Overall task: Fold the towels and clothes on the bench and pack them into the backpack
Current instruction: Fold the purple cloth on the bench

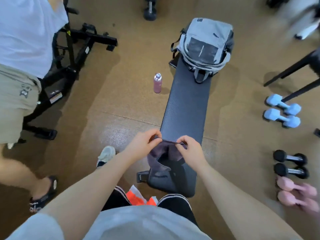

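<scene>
Head view looks down on a long dark table [185, 108] running from 6 o'clock up toward 12 o'clock. At its near end, both hands hold one dark cloth [160, 156] up off the pad. Left hand [144, 142] pinches the cloth's top edge with curled fingers; right hand [187, 147] pinches the same edge just beside it, so the edge runs taut between them. Below the hands the cloth hangs in loose folds, its lower part lying bunched on the near end of the table. Whether it is a towel or a garment I cannot tell.

At the far end of the table, toward 12 o'clock, a grey backpack [204, 45] lies flat, well apart from the cloth. On the floor [121, 75] at about 11 o'clock of the hands stands a pink bottle [157, 83], near the table's left side. At 3 o'clock lie two blue dumbbells [282, 110]; below them two black dumbbells [290, 164], then pink ones [294, 194], blurred. Another person [19, 66] in a white shirt and beige shorts stands at 9 o'clock beside a black machine frame [72, 54].
</scene>
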The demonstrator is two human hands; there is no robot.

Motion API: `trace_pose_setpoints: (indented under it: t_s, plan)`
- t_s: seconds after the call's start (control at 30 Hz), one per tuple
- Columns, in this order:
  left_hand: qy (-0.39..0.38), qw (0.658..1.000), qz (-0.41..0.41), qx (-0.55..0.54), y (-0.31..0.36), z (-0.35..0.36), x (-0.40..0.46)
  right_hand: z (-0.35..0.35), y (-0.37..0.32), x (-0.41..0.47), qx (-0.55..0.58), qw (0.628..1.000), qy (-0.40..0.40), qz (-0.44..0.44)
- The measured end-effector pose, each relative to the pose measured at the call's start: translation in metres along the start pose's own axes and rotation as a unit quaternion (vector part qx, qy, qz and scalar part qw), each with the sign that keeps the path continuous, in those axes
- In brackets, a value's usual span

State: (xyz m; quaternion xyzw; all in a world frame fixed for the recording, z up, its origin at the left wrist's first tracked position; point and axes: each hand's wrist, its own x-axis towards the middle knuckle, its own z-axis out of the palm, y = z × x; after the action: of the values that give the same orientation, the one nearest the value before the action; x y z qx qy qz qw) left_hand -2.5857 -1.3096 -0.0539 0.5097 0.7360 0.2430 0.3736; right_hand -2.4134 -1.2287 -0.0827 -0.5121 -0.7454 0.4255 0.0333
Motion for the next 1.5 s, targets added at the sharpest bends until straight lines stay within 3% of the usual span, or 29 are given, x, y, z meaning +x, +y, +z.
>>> trace_pose_setpoints:
  t_s: [0.13, 0.3, 0.47, 0.57, 0.7, 0.77, 0.83, 0.93, 1.13, 1.3, 1.4, 1.5]
  plan:
    - [-0.114, 0.989, 0.091, 0.026, -0.025, -0.051, 0.062, 0.021, -0.024, 0.033, 0.021, 0.992, 0.079, 0.094]
    - [-0.248, 0.944, 0.195, 0.094, -0.043, -0.120, 0.120, 0.057, -0.076, 0.056, 0.046, 0.957, 0.197, 0.206]
    - [-0.201, 0.953, 0.205, 0.097, -0.044, -0.135, 0.142, 0.071, -0.109, 0.063, 0.119, 0.918, 0.269, 0.265]
    - [-0.233, 0.945, 0.219, 0.071, -0.038, -0.130, 0.147, 0.073, -0.110, 0.058, 0.084, 0.918, 0.282, 0.265]
    - [-0.269, 0.949, 0.161, 0.010, -0.032, -0.125, 0.158, 0.076, -0.108, 0.054, 0.145, 0.896, 0.292, 0.301]
    - [-0.269, 0.950, 0.158, -0.002, -0.029, -0.119, 0.166, 0.075, -0.103, 0.055, 0.248, 0.864, 0.286, 0.332]
    - [-0.289, 0.945, 0.151, -0.017, -0.023, -0.109, 0.177, 0.073, -0.094, 0.057, 0.380, 0.806, 0.300, 0.341]
    - [-0.325, 0.936, 0.134, -0.002, -0.010, -0.085, 0.200, 0.063, -0.072, 0.065, 0.434, 0.766, 0.300, 0.367]
    - [-0.283, 0.952, 0.096, 0.069, 0.000, -0.008, 0.298, 0.036, 0.023, 0.127, 0.298, 0.834, 0.256, 0.387]
    - [-0.237, 0.961, 0.075, 0.123, -0.025, 0.058, 0.392, 0.026, 0.106, 0.196, 0.252, 0.839, 0.229, 0.424]
    - [-0.229, 0.961, 0.070, 0.140, -0.033, 0.084, 0.430, 0.024, 0.135, 0.227, 0.166, 0.846, 0.216, 0.459]
    - [-0.241, 0.951, 0.088, 0.173, -0.034, 0.103, 0.461, 0.024, 0.146, 0.259, 0.158, 0.865, 0.202, 0.432]
